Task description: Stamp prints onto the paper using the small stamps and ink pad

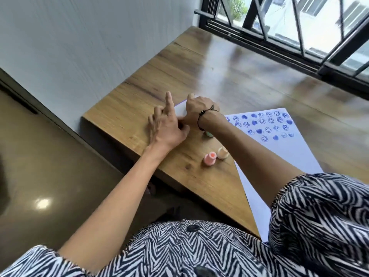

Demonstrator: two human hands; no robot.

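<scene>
A white sheet of paper (279,154) lies on the wooden table (179,62), its far part covered with several blue smiley and heart prints. Both hands meet at a flat white ink pad case (179,109) with a purple edge, left of the paper. My right hand (199,110) grips the case from above and hides most of it. My left hand (165,128) pinches its near edge, index finger pointing up. A pink stamp (209,158) and a cream stamp (222,153) stand near the paper's left edge. A green stamp (209,134) peeks out under my right forearm.
The table's left edge (119,134) drops to a shiny brown floor (50,176) just beside my left hand. A grey wall (79,37) runs along the far left. A black-framed window (299,37) lines the table's far side.
</scene>
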